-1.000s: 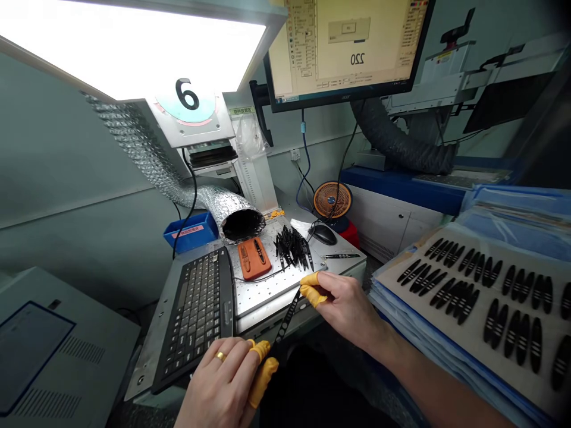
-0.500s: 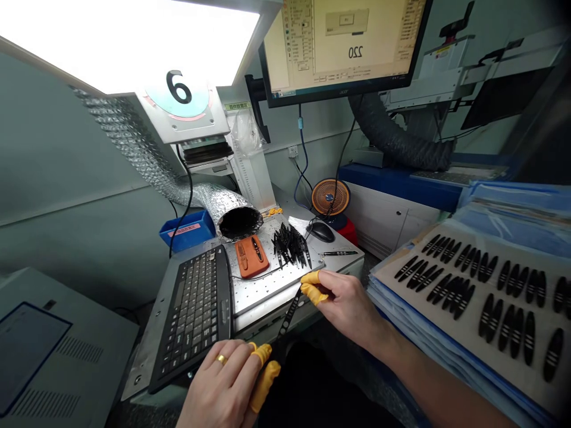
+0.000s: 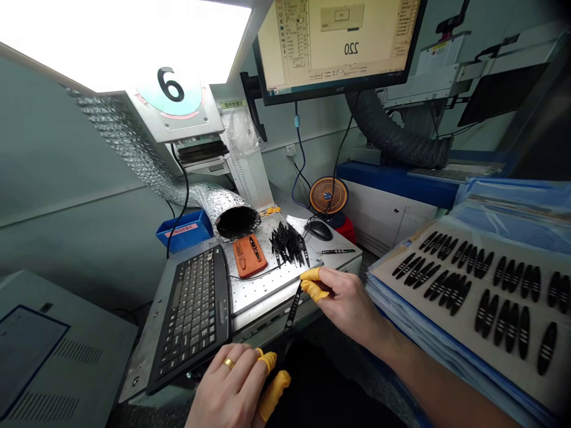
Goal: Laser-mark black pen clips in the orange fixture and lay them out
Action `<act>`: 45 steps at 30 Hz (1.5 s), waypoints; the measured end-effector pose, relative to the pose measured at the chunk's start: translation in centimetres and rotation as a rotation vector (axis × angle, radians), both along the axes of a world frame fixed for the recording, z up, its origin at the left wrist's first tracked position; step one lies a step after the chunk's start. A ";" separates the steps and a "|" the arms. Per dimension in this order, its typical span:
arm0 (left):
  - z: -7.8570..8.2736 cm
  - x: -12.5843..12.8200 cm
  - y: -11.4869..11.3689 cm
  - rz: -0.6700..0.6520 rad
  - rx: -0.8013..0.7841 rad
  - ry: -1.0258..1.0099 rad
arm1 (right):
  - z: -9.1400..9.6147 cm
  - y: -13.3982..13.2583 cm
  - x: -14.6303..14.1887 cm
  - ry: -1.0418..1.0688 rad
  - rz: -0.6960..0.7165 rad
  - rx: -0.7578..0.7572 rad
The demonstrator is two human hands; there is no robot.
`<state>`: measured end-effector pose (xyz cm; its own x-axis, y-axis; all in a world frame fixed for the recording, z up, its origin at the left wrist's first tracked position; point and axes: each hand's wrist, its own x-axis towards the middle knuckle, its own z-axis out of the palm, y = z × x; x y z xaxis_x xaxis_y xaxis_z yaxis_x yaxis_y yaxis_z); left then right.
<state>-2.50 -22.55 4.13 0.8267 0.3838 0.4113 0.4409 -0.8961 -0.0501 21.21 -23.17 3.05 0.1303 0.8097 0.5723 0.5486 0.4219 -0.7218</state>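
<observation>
My right hand (image 3: 345, 306), with yellow finger cots on the thumb and forefinger, is closed in a pinch on the top end of a narrow black strip with round holes (image 3: 292, 308). The strip hangs down at a slant in front of the bench edge. Below and to the left is my left hand (image 3: 236, 383), wearing a ring and yellow finger cots. Its thumb and forefinger are apart, with no strip seen between them. A pile of black pieces (image 3: 289, 242) lies on the perforated metal plate (image 3: 254, 300), beside an orange block fixture (image 3: 250, 255) holding one dark piece.
A black keyboard (image 3: 194, 315) lies left of the plate. Behind stand a foil duct (image 3: 209, 199), a blue bin (image 3: 185, 233) and a small fan (image 3: 329, 195). A mouse (image 3: 319, 229) is at the back right. Rows of black oval pieces (image 3: 459, 297) lie on stacked sheets at right.
My left hand has shifted slightly right, its thumb and forefinger now apart from the strip's lower end. The strip hangs a little steeper from my right hand. The whole view has shifted slightly.
</observation>
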 end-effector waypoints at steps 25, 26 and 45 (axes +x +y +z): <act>-1.1 1.6 -0.6 -0.111 0.047 0.050 | 0.8 0.0 0.3 -0.234 0.015 -0.078; -1.2 1.6 -0.6 -0.115 0.040 0.049 | 0.9 0.0 0.3 -0.244 0.015 -0.084; -1.3 2.3 -1.4 -0.132 0.010 0.010 | 0.6 -0.3 0.4 -0.292 0.007 -0.136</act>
